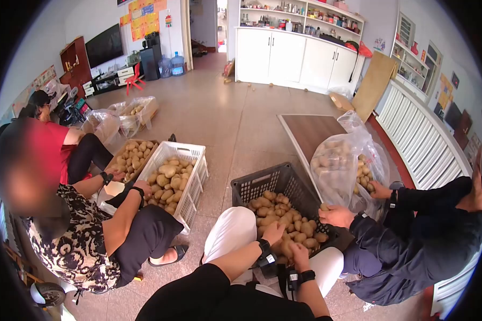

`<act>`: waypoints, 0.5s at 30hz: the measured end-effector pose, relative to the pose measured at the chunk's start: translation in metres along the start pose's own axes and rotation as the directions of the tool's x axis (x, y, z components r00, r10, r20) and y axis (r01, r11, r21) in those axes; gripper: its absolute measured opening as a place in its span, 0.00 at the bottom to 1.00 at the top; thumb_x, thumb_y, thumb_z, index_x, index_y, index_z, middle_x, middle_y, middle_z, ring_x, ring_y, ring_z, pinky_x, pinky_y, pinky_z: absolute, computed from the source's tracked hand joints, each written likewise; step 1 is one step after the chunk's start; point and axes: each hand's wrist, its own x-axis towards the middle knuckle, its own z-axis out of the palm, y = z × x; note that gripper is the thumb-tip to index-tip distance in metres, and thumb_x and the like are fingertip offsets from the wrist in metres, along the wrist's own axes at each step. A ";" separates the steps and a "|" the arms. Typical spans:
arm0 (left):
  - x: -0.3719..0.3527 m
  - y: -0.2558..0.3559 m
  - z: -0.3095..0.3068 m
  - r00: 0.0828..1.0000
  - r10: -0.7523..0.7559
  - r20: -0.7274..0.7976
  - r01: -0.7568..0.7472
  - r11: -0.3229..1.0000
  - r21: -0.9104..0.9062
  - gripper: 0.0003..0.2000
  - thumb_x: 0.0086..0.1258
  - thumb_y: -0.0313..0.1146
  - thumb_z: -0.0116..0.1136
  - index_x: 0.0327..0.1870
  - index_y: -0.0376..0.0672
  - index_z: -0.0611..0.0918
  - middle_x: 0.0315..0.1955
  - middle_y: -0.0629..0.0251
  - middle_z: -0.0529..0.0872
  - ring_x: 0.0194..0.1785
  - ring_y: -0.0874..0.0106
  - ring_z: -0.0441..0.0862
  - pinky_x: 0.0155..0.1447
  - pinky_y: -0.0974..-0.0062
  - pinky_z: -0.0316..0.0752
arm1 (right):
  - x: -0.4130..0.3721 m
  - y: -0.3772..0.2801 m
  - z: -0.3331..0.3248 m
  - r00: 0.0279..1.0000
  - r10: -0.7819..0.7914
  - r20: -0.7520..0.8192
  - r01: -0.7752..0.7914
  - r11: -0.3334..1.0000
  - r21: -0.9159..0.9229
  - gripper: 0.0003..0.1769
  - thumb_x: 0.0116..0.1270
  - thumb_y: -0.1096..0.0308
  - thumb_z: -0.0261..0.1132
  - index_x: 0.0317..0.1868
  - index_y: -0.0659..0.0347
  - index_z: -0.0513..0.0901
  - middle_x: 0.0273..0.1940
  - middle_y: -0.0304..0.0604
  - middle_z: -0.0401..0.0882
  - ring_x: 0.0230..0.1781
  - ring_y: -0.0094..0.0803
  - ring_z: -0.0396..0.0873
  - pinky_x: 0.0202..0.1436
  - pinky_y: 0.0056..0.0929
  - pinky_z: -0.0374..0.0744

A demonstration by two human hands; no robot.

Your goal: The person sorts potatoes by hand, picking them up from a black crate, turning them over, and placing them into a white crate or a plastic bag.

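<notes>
A black plastic crate (251,186) full of potatoes (276,207) stands on the floor just in front of my knees. My left hand (273,232) reaches into the crate and rests on the potatoes near its front edge. Beside it, my right hand (300,255) presses down on potatoes at the crate's near corner, fingers curled around one. Both wrists wear black bands. What the fingers enclose is partly hidden.
To the right, a seated person's hands (334,215) work at a clear bag of potatoes (337,166). Two people on the left sit by a white crate (190,184) and a box of potatoes (134,155). A low wooden table (310,131) stands behind.
</notes>
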 end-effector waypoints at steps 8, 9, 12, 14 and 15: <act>-0.010 0.068 -0.019 0.668 -0.292 0.684 0.702 0.553 -0.449 0.14 0.61 0.43 0.52 0.39 0.43 0.71 0.37 0.66 0.75 0.37 0.74 0.75 0.35 0.73 0.75 | 0.013 0.005 0.010 0.889 -0.275 -0.366 0.331 0.938 0.101 0.08 0.59 0.66 0.58 0.32 0.63 0.72 0.24 0.34 0.70 0.21 0.19 0.67 0.22 0.15 0.67; -0.007 0.062 -0.020 0.666 -0.294 0.685 0.705 0.548 -0.451 0.14 0.61 0.43 0.52 0.39 0.43 0.71 0.37 0.66 0.75 0.37 0.74 0.75 0.35 0.73 0.75 | 0.011 0.003 0.013 0.909 -0.296 -0.294 0.345 0.930 0.129 0.06 0.59 0.69 0.57 0.32 0.64 0.72 0.26 0.35 0.71 0.23 0.18 0.67 0.24 0.15 0.67; 0.012 0.049 -0.031 0.686 -0.169 0.708 0.723 0.274 -0.635 0.10 0.61 0.37 0.52 0.35 0.40 0.74 0.29 0.64 0.77 0.35 0.72 0.77 0.37 0.72 0.75 | 0.015 0.002 0.020 0.908 -0.331 -0.256 0.343 0.939 0.002 0.07 0.59 0.70 0.57 0.35 0.66 0.73 0.28 0.37 0.73 0.27 0.20 0.70 0.29 0.17 0.70; 0.035 0.054 -0.061 0.649 0.011 0.761 0.754 0.121 -0.645 0.11 0.63 0.39 0.49 0.33 0.40 0.74 0.29 0.61 0.78 0.33 0.68 0.77 0.37 0.70 0.74 | 0.025 0.013 0.025 0.888 -0.431 -0.159 0.371 0.876 -0.308 0.13 0.55 0.69 0.59 0.40 0.66 0.73 0.31 0.44 0.75 0.34 0.30 0.74 0.39 0.25 0.72; 0.040 0.082 -0.086 0.719 -0.034 0.694 0.694 0.085 -0.715 0.12 0.63 0.40 0.48 0.32 0.40 0.73 0.29 0.60 0.78 0.33 0.67 0.77 0.37 0.70 0.74 | 0.025 0.018 0.027 0.890 -0.428 -0.158 0.369 0.879 -0.301 0.13 0.55 0.69 0.59 0.40 0.66 0.73 0.31 0.44 0.75 0.34 0.30 0.74 0.39 0.25 0.72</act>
